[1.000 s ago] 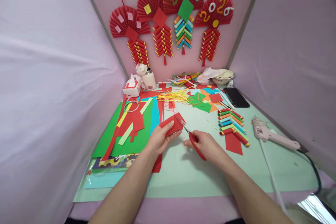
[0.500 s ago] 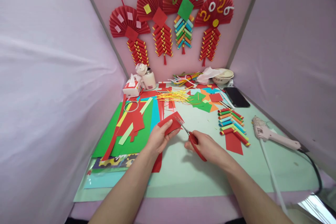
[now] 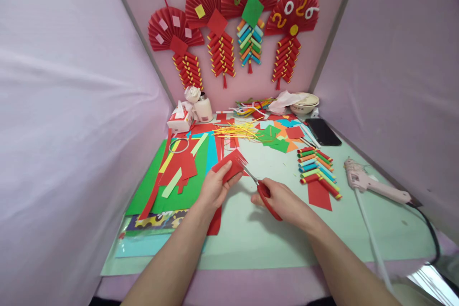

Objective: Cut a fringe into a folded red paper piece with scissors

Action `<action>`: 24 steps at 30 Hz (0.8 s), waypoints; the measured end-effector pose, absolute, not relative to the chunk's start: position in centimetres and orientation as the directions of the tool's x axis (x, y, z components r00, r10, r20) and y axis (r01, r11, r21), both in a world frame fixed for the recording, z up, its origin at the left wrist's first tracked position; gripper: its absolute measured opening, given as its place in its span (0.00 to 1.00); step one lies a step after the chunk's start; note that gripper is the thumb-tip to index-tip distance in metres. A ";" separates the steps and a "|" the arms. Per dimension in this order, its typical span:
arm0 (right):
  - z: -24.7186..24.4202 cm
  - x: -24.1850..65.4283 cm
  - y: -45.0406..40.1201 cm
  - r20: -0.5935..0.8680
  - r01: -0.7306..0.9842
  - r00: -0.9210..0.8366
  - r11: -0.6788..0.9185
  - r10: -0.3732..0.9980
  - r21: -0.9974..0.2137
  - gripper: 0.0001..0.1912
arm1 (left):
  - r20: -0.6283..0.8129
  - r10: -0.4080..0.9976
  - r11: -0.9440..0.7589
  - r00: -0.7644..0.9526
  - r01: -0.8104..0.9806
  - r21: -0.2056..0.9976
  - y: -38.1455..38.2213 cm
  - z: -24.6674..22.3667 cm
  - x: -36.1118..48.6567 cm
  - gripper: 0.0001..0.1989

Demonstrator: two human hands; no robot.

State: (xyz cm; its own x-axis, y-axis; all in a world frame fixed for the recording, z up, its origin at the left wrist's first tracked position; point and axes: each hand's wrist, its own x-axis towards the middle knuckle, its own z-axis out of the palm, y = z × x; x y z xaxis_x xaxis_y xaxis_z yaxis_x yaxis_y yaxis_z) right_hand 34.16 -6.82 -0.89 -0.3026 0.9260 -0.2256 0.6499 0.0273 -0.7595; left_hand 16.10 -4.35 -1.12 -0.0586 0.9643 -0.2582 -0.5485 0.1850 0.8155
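Between the thumb and fingers of my left hand (image 3: 216,184) is a piece of red paper (image 3: 234,161). Its right edge is slit into a fine fringe. My right hand (image 3: 281,198) is closed round the red handles of a pair of scissors (image 3: 264,193). The blades point up and left, with their tips at the fringed edge. To the right of my right hand lies a firecracker string of coloured paper rolls (image 3: 317,168), with a red paper piece (image 3: 320,196) at its lower end.
Green sheets (image 3: 150,191) with red strips lie at left. Yellow strips (image 3: 238,130) and green scraps (image 3: 276,141) are behind my hands. A glue gun (image 3: 373,185) and a phone (image 3: 324,132) lie at right. A tissue box (image 3: 180,118) and bowls (image 3: 304,103) stand at the back.
My left hand and the red paper have shifted slightly left and up from the scissors. More of the fringe shows now. My right hand has barely moved.
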 end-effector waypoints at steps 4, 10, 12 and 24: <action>-0.8 34.1 -6.8 -0.239 0.658 -0.297 0.017 0.925 -0.753 0.19 | -0.264 0.963 0.193 -0.054 -0.549 0.813 -4.4 -1.1 16.2 0.12; -1.0 34.2 -6.8 -0.230 0.651 -0.305 0.026 0.924 -0.759 0.20 | -0.269 0.962 0.203 -0.045 -0.540 0.817 -4.4 -1.1 16.2 0.12; -1.0 34.2 -6.8 -0.222 0.650 -0.304 0.031 0.926 -0.760 0.20 | -0.268 0.962 0.204 -0.043 -0.538 0.818 -4.4 -1.1 16.2 0.12; -1.5 34.2 -6.7 -0.188 0.643 -0.312 0.061 0.931 -0.764 0.21 | -0.264 0.964 0.206 -0.031 -0.543 0.814 -4.4 -1.2 16.2 0.11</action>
State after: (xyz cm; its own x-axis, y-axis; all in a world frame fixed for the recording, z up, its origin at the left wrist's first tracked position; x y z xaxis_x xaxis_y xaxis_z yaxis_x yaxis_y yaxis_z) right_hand 34.17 -6.65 -1.53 -0.3122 0.9313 -0.1879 0.6428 0.0615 -0.7636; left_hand 16.23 -4.42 -1.15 -0.0314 0.9639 -0.2644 -0.5426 0.2058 0.8144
